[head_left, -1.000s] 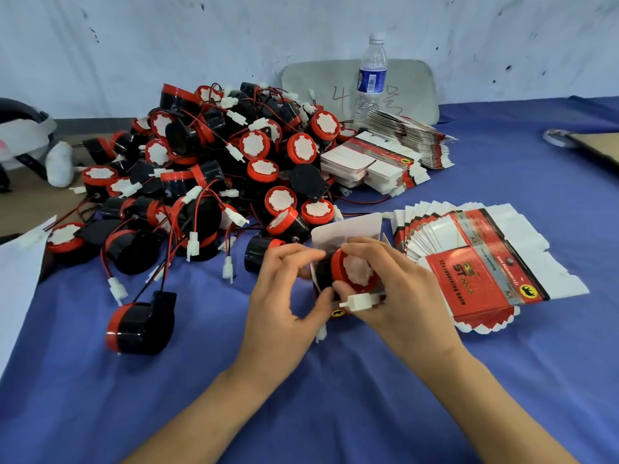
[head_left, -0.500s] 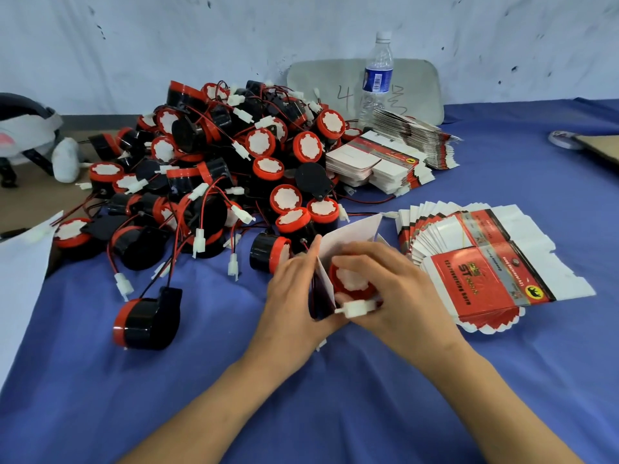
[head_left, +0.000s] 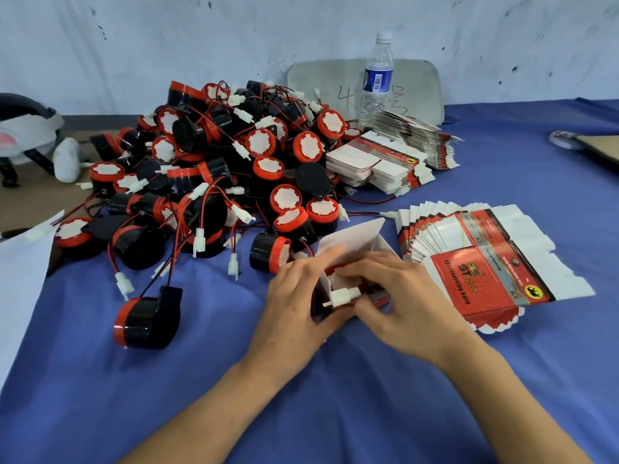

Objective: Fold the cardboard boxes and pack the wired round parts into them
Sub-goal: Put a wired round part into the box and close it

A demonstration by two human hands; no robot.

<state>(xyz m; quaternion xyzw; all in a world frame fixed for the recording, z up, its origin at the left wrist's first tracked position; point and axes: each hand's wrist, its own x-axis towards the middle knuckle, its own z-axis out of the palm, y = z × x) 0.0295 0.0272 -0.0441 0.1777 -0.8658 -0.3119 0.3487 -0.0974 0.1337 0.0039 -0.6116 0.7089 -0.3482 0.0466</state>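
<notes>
- Head view: one cardboard box (head_left: 355, 234), flap up, stood at centre. Left hand (head_left: 298, 296) gripped its 9 o'clock wall, fingers curled round it.
- Right hand (head_left: 405, 303) fingers curled over a round part (head_left: 340, 279) and its white connector (head_left: 341, 296), pressing them inside.
- Judged early: pile (head_left: 234, 169) at 11 o'clock unpacked; flat boxes (head_left: 485, 262) at 3 o'clock unfolded.

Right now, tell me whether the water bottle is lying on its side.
No, the water bottle stands upright at the back of the table, by the far stack of flat boxes.
</notes>
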